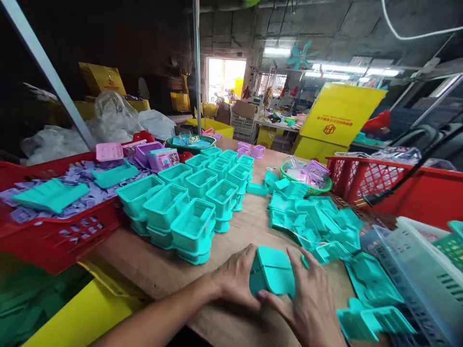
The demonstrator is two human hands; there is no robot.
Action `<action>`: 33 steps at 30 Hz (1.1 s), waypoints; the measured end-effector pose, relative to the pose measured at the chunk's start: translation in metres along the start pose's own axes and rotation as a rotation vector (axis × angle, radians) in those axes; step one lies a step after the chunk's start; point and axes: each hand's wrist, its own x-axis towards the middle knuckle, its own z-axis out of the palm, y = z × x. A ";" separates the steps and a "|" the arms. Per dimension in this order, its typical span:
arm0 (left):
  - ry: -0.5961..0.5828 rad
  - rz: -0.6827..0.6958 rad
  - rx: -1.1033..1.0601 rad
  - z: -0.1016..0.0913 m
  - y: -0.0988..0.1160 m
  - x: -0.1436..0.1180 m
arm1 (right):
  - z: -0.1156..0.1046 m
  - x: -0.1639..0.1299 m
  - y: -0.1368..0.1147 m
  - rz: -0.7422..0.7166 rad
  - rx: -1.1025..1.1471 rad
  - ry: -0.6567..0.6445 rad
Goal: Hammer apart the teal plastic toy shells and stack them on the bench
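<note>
Both my hands close around one teal plastic box part [272, 275] low over the wooden table [249, 226]. My left hand [235, 278] grips its left side, my right hand [309, 300] covers its right side and underside. Just beyond, rows of stacked teal open-top boxes [188, 202] fill the table's left half. A loose heap of teal shells [314, 224] lies to the right of my hands, with more flat teal pieces [369, 301] at the near right.
A red crate [54, 241] with purple bits and teal lids sits at left. A red basket [398, 188] and a clear slatted bin [427, 274] stand at right. Green bowls [318, 188] and purple boxes [159, 156] lie farther back, yellow cartons [336, 120] behind.
</note>
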 end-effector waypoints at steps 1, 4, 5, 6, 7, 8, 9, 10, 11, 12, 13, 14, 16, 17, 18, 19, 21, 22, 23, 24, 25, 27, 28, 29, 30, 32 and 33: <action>-0.062 0.061 -0.005 -0.005 0.004 0.002 | -0.007 0.007 -0.003 -0.093 0.021 -0.039; -0.095 0.196 -0.062 -0.009 0.015 0.004 | -0.017 0.024 -0.016 -0.209 0.133 -0.206; -0.050 0.200 -0.085 -0.007 0.018 0.004 | -0.017 0.028 -0.020 -0.187 0.154 -0.217; 0.007 0.188 -0.098 -0.005 0.019 0.002 | -0.016 0.030 -0.023 -0.150 0.168 -0.209; 0.063 0.170 -0.094 -0.003 0.021 0.000 | -0.015 0.031 -0.026 -0.115 0.181 -0.193; 0.105 0.159 -0.075 0.000 0.021 -0.002 | -0.014 0.030 -0.028 -0.094 0.197 -0.181; 0.128 0.165 -0.043 0.002 0.021 -0.004 | -0.013 0.029 -0.030 -0.091 0.215 -0.178; 0.140 0.182 -0.003 0.003 0.021 -0.005 | -0.012 0.028 -0.031 -0.094 0.231 -0.175; 0.148 0.208 0.032 0.004 0.021 -0.006 | -0.012 0.027 -0.032 -0.097 0.241 -0.172; 0.158 0.241 0.066 0.004 0.021 -0.005 | -0.012 0.026 -0.032 -0.098 0.245 -0.164; 0.172 0.275 0.094 0.004 0.022 -0.004 | -0.012 0.025 -0.032 -0.094 0.245 -0.151; 0.187 0.306 0.119 0.005 0.023 -0.003 | -0.013 0.024 -0.031 -0.089 0.244 -0.138; 0.193 0.344 0.162 0.006 0.028 -0.001 | -0.016 0.023 -0.028 -0.079 0.248 -0.113; 0.181 0.348 0.177 0.006 0.031 0.000 | -0.017 0.022 -0.026 -0.075 0.258 -0.106; 0.163 0.344 0.189 0.005 0.035 0.001 | -0.018 0.020 -0.024 -0.075 0.274 -0.100; 0.142 0.336 0.200 0.004 0.039 0.001 | -0.019 0.018 -0.023 -0.076 0.299 -0.089; 0.118 0.321 0.223 -0.002 0.047 0.001 | -0.016 0.013 -0.020 -0.074 0.367 -0.041; 0.116 0.317 0.232 -0.006 0.051 0.000 | -0.012 0.009 -0.020 -0.056 0.411 -0.004; 0.113 0.311 0.232 -0.011 0.053 -0.001 | -0.007 0.005 -0.020 -0.012 0.462 0.044; 0.113 0.302 0.218 -0.017 0.054 -0.002 | -0.001 0.001 -0.020 0.062 0.523 0.099; 0.114 0.291 0.188 -0.022 0.053 -0.002 | 0.005 -0.004 -0.020 0.155 0.589 0.146; 0.094 0.271 0.080 -0.029 0.046 -0.004 | 0.017 -0.011 -0.021 0.316 0.709 0.173; 0.079 0.268 0.010 -0.029 0.041 -0.005 | 0.021 -0.014 -0.022 0.352 0.747 0.154; 0.069 0.270 -0.059 -0.028 0.035 -0.007 | 0.024 -0.017 -0.022 0.354 0.768 0.125; 0.060 0.274 -0.121 -0.024 0.029 -0.008 | 0.026 -0.018 -0.023 0.335 0.777 0.096; 0.071 0.276 -0.214 -0.015 0.020 -0.012 | 0.026 -0.019 -0.022 0.301 0.787 0.076; 0.090 0.278 -0.242 -0.011 0.017 -0.013 | 0.026 -0.020 -0.021 0.297 0.795 0.081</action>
